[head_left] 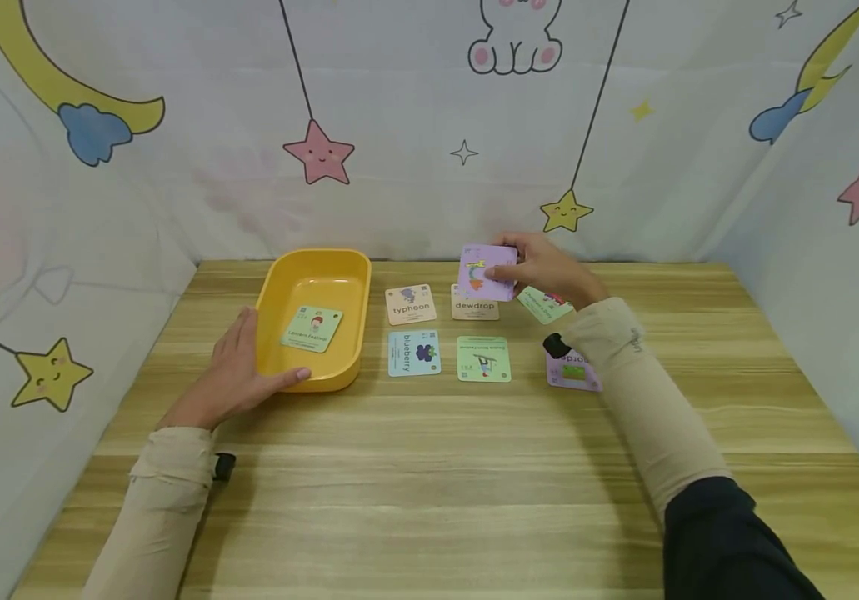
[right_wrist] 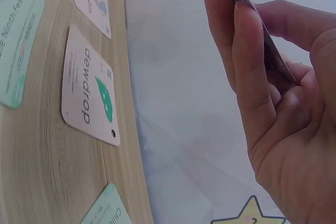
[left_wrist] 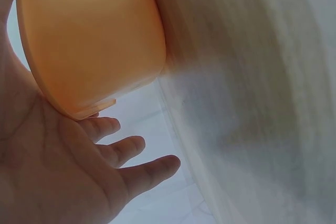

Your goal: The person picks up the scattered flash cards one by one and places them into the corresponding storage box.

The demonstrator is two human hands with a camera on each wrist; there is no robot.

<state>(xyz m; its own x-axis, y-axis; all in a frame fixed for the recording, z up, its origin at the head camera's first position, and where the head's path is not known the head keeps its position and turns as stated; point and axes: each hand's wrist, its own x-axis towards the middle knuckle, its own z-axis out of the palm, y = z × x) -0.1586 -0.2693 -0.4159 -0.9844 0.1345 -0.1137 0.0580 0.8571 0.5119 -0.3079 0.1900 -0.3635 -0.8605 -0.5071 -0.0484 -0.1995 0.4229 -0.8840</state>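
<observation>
My right hand (head_left: 549,271) pinches a purple picture card (head_left: 477,283) above the table, thumb on its printed face and fingers behind. In the head view that card overlaps the top of the pale "dewdrop" card (head_left: 474,310); the right wrist view shows the "dewdrop" card (right_wrist: 90,85) flat on the table. At the left, my left hand (head_left: 237,375) rests against the yellow tray (head_left: 354,367), its thumb along the near rim and its fingers extended along the left side. Inside the tray lies a green "Lantern Festival" card (head_left: 312,328).
Beside the tray lie the "typhoon" card (head_left: 410,304) and the blue "blueberry" card (head_left: 414,353). Right of them are a green festival card (head_left: 484,359), another green card (head_left: 544,306) and a purple card (head_left: 574,372), partly hidden by my right sleeve. A patterned cloth stands behind the table.
</observation>
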